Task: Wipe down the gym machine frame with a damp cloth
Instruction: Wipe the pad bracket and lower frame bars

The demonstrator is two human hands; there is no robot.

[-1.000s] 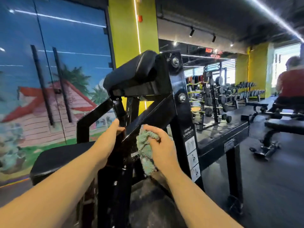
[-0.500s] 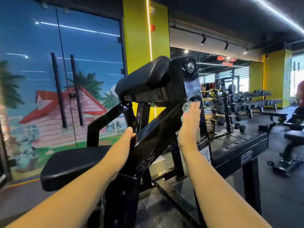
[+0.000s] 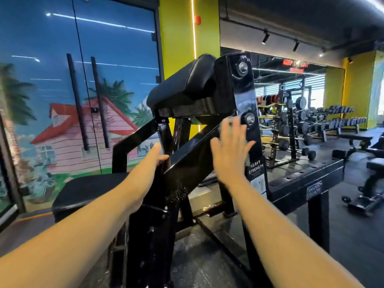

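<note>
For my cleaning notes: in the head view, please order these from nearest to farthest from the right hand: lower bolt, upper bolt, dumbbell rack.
From the right hand:
1. Lower bolt, just beyond the fingertips on the upright.
2. Upper bolt, higher on the same upright.
3. Dumbbell rack, far right background.

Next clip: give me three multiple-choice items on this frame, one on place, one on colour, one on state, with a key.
1. Where is the left hand?
A. on the diagonal frame bar
B. on the seat pad
C. on the floor

2. What colour is the pillar behind the machine?
A. red
B. yellow-green
C. white

3. How is the right hand posed?
A. clenched fist
B. hanging at the side
C. fingers spread flat against the upright

Key: 1 A, its grip wraps the bar's lower end; 2 B, the paint shows plainly; 3 C, palm faces the upright, cloth barely visible beneath.
</note>
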